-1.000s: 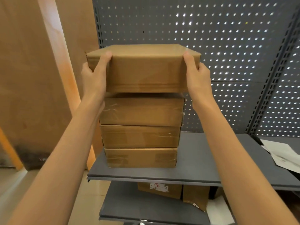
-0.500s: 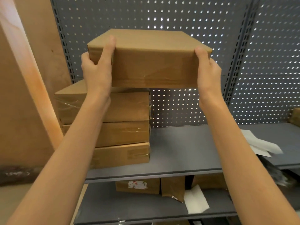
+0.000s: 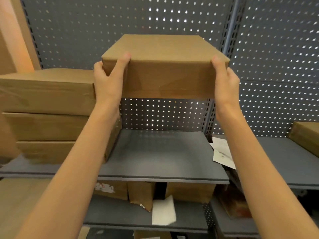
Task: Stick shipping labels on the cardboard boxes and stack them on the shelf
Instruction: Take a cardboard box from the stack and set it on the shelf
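Observation:
I hold a plain brown cardboard box (image 3: 165,66) in the air with both hands, above the bare middle of the grey shelf (image 3: 160,157). My left hand (image 3: 108,80) grips its left front corner and my right hand (image 3: 224,81) grips its right front corner. No label shows on the faces I can see. To the left stands a stack of three taped cardboard boxes (image 3: 48,116) on the same shelf; my left forearm hides part of its right end.
A perforated grey back panel (image 3: 86,31) closes the shelf behind. White papers (image 3: 222,152) lie at the shelf's right edge, and another box (image 3: 305,137) sits on the neighbouring shelf at far right. Lower shelves hold more boxes (image 3: 189,192) and a white sheet (image 3: 164,211).
The held box has moved from above the stack to the right, over the bare shelf. Both hands keep the same grip.

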The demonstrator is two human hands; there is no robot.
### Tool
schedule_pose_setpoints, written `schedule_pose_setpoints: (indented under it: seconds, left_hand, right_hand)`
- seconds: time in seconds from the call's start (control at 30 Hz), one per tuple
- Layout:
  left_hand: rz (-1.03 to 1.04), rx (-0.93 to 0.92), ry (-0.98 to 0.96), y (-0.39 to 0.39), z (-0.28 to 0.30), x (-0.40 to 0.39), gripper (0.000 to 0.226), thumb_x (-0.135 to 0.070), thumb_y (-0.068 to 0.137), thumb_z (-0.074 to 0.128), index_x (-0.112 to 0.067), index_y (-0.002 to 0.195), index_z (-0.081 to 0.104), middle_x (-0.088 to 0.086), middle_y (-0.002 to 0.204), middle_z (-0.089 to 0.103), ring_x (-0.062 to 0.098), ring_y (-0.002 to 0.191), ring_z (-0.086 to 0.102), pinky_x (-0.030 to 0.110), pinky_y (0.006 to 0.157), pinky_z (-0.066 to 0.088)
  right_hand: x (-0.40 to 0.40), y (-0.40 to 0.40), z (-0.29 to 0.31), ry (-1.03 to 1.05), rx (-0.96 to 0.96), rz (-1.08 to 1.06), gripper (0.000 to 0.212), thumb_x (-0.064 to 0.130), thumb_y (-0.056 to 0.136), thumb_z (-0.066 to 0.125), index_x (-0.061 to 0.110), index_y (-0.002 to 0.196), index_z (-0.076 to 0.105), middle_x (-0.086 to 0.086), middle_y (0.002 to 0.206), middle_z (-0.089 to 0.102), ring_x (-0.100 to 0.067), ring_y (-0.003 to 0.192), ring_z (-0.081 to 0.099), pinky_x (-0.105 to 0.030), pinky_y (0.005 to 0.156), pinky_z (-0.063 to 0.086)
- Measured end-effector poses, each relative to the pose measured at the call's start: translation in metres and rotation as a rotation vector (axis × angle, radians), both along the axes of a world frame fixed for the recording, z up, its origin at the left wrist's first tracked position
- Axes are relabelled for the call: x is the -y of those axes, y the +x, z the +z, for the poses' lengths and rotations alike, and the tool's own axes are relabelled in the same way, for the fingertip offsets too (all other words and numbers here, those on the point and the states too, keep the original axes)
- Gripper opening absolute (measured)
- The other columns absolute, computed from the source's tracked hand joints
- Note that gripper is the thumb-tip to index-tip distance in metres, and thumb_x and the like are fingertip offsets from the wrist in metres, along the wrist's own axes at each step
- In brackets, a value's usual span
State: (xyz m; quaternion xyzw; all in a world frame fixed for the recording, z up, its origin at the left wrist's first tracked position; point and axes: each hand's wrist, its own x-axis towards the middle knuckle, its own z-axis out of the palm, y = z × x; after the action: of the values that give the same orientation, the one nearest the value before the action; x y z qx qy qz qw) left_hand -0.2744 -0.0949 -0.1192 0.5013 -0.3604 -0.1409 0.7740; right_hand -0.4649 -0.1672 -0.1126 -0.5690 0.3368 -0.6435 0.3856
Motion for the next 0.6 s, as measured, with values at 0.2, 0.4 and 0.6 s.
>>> schedule_pose_setpoints:
  seconds: [0.2, 0.4, 0.6]
  left_hand:
    - [0.060, -0.017, 0.041, -0.038, -0.029, 0.011, 0.053, -0.045, 0.083, 0.063, -0.018, 0.126, 0.048, -0.011, 0.114, 0.056, -0.005, 0.093, 0.050, 0.010, 0.066, 0.040]
    - [0.076, -0.036, 0.124, -0.054, -0.068, 0.016, 0.048, -0.043, 0.084, 0.063, -0.020, 0.122, 0.046, -0.010, 0.116, 0.052, -0.003, 0.095, 0.049, 0.013, 0.068, 0.038]
    - [0.073, -0.041, 0.220, -0.057, -0.111, 0.018, 0.055, -0.041, 0.084, 0.063, -0.016, 0.130, 0.043, -0.004, 0.122, 0.049, 0.004, 0.098, 0.047, 0.015, 0.068, 0.035]
  right_hand:
    - [0.018, -0.039, -0.029, 0.058, -0.003, 0.057, 0.022, 0.043, 0.091, 0.053, 0.023, 0.099, 0.060, 0.014, 0.092, 0.060, 0.001, 0.082, 0.054, -0.017, 0.067, 0.041]
    - [0.025, -0.059, -0.073, 0.128, -0.023, 0.062, 0.027, 0.042, 0.092, 0.053, 0.021, 0.107, 0.061, 0.015, 0.096, 0.061, 0.002, 0.086, 0.055, -0.017, 0.069, 0.042]
    - [0.027, -0.061, -0.121, 0.190, -0.063, 0.033, 0.041, 0.044, 0.092, 0.051, 0.017, 0.122, 0.056, 0.008, 0.110, 0.059, -0.002, 0.095, 0.053, -0.018, 0.073, 0.041]
